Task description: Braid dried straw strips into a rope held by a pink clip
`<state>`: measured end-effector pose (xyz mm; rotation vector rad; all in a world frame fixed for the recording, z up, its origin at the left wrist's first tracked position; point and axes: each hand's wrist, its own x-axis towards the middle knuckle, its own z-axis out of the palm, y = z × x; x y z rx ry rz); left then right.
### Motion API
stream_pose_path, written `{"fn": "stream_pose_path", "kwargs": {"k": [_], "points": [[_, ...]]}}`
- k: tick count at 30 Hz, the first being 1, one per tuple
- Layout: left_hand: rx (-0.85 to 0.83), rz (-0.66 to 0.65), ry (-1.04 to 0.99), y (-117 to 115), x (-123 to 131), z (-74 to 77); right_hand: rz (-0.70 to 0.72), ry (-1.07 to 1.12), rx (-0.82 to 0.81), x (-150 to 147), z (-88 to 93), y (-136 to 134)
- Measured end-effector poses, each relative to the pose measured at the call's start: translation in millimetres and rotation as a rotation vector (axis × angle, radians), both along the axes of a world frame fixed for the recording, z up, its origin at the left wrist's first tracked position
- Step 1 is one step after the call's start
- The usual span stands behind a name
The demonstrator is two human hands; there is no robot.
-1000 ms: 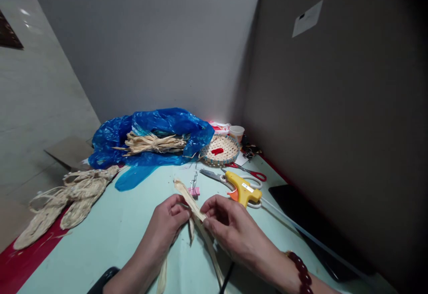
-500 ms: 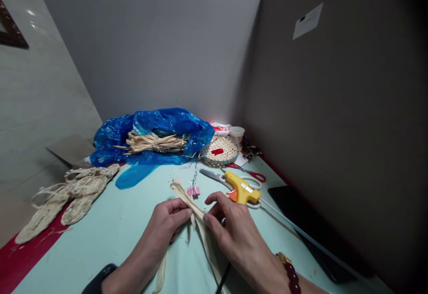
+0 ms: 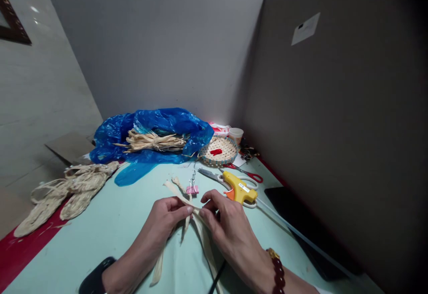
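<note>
My left hand [image 3: 162, 218] pinches pale, straw-coloured plant-fibre strips [image 3: 204, 236] between thumb and fingers, near the middle of the table. Close by on the right, my right hand [image 3: 232, 227] has its thumb and fingertips closed on one of the same strips. A short braided end [image 3: 178, 183] points away from me beyond the left fingertips, beside a flat loose strip end. Other strip tails hang down toward me between and below the hands. Just beyond the fingers stands a pink binder clip [image 3: 192, 190]. Where the strips cross is partly hidden by my fingers.
A yellow glue gun [image 3: 240, 187] lies on scissors [image 3: 210, 174] to the right, near red-handled scissors [image 3: 257, 177]. Behind are a woven basket [image 3: 230, 158], a paper cup [image 3: 236, 133] and a blue bag [image 3: 170, 118] with bundled fibre [image 3: 155, 141]. Woven sandals [image 3: 75, 196] lie left.
The loose strip end has swung left, away from the braided end, which now shows separately. My right fingertips have moved slightly left, closer to the left hand. The view has shifted a little.
</note>
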<state>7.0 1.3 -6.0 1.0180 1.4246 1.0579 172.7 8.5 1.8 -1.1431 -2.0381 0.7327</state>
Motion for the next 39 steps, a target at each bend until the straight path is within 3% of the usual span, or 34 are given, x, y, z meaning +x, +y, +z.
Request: {"fn": "stream_pose_path", "kwargs": {"k": [6,13,21,27,39], "points": [[-0.007,-0.034,-0.036,-3,1,4.3,-0.051,0.034,0.014,-1,-1.4,3],[0.011,-0.066,-0.090,-2,2,4.5,0.089,0.075,-0.036,-9,0.9,-2],[0.014,-0.058,-0.053,0,1,8.3,-0.053,0.145,-0.022,-8,-4.8,-3],[0.042,-0.053,-0.060,-3,4,11.5,-0.074,0.122,0.012,-7,-1.6,0],[0.050,-0.105,0.005,1,-1,-3.1,0.046,-0.060,0.039,-9,3.5,8]]}}
